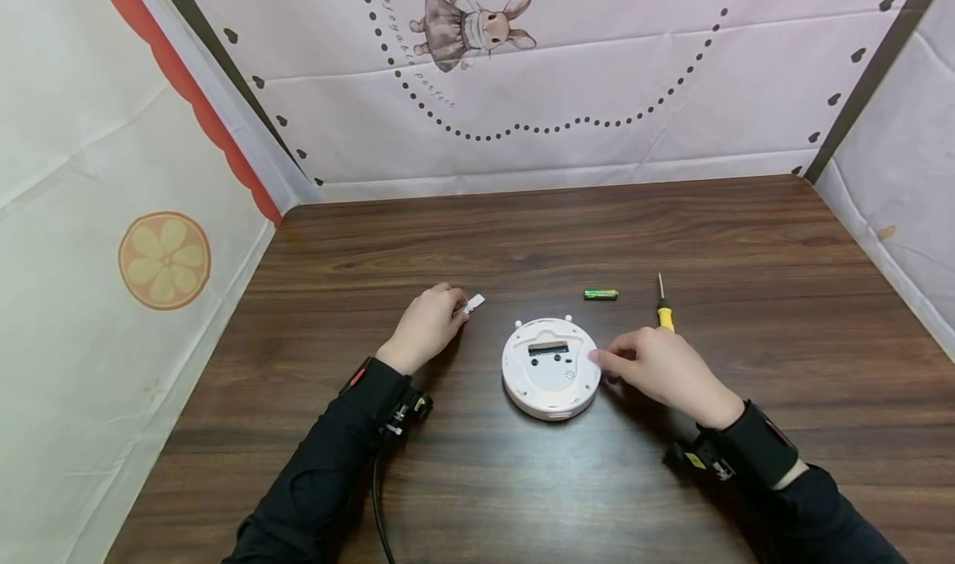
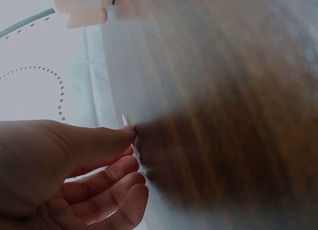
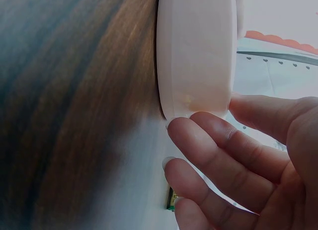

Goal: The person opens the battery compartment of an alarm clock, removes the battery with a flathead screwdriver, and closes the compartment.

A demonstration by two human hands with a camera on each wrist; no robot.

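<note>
A round white clock point(image 1: 548, 394) lies back side up on the table, two small knobs at its far edge and a dark open battery slot in its back. My right hand point(image 1: 664, 365) grips its right rim: the thumb is on the upper edge, and fingertips touch the side wall point(image 3: 198, 56) in the right wrist view. Left of the clock, my left hand point(image 1: 427, 319) pinches a small white battery cover point(image 1: 474, 303) between thumb and fingers, low over the table. Only a thin edge of the cover point(image 2: 124, 120) shows in the left wrist view.
One green battery point(image 1: 600, 294) lies beyond the clock, to its right. A screwdriver point(image 1: 666, 315) with a yellow handle points away behind my right hand. Brown wood-grain table point(image 1: 462, 232) meets printed white cloth walls point(image 1: 567, 149) at the back and sides. A black cable point(image 1: 377, 506) hangs from my left wrist.
</note>
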